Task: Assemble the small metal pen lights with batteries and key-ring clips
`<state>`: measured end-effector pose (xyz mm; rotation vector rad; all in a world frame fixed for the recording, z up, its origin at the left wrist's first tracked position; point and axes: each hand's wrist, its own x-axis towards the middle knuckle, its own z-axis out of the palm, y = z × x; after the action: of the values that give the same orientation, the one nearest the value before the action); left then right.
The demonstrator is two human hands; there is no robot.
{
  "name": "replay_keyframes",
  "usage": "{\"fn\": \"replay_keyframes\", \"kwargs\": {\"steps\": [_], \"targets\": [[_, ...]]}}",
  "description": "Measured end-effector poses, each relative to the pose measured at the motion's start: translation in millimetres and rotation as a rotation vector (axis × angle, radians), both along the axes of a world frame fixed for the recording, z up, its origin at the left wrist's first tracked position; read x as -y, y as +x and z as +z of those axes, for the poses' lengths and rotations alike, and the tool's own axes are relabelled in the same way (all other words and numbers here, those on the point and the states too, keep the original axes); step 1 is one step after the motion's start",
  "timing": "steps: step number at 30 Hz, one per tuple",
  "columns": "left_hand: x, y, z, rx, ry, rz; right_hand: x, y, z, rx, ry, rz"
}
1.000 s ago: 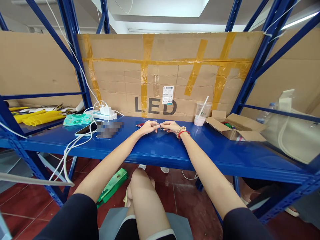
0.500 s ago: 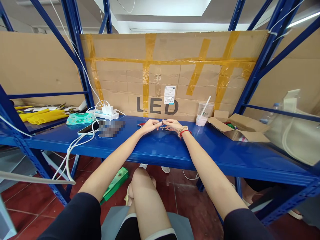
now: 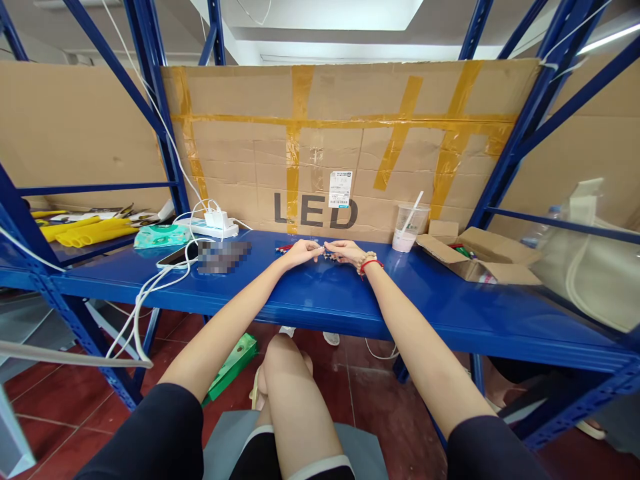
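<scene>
Left hand [image 3: 299, 253] and right hand [image 3: 347, 250] — fingers [image 3: 315, 252] pinched close on a tiny piece [image 3: 323, 249], mostly hidden — too small to identify.

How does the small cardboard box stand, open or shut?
Open: the small cardboard box has flaps spread outward, with coloured items showing inside.

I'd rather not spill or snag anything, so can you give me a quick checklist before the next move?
1. Left hand and right hand above the blue shelf, fingertips close together: ok.
2. Small piece firmly pinched: cannot tell, too small and partly hidden.
3. Plastic cup with straw upright, apart from the right hand: ok.
4. White cables kept off the shelf's front edge: not ok, they hang over it.
5. Cardboard box open: ok, flaps spread.
</scene>
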<state>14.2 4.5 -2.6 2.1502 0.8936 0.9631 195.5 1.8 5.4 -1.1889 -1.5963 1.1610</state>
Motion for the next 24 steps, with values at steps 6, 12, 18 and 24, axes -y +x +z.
{"fn": "replay_keyframes", "kwargs": {"steps": [6,12,18,24], "targets": [[-1.9,0.7,-1.7,-0.015,-0.021,0.014,-2.1,0.3,-1.5,0.011,-0.005,-0.007],[2.0,2.6,-0.1,-0.007,-0.066,0.039,-4.3,2.1,-3.0,0.039,-0.003,0.020],[-2.1,2.9,-3.7,-0.007,-0.055,0.031,-1.4,1.5,-1.9,0.063,-0.019,0.010],[-4.4,2.4,-5.4,-0.026,-0.032,0.021,-3.4,3.2,-2.8,0.076,-0.028,0.027]]}}
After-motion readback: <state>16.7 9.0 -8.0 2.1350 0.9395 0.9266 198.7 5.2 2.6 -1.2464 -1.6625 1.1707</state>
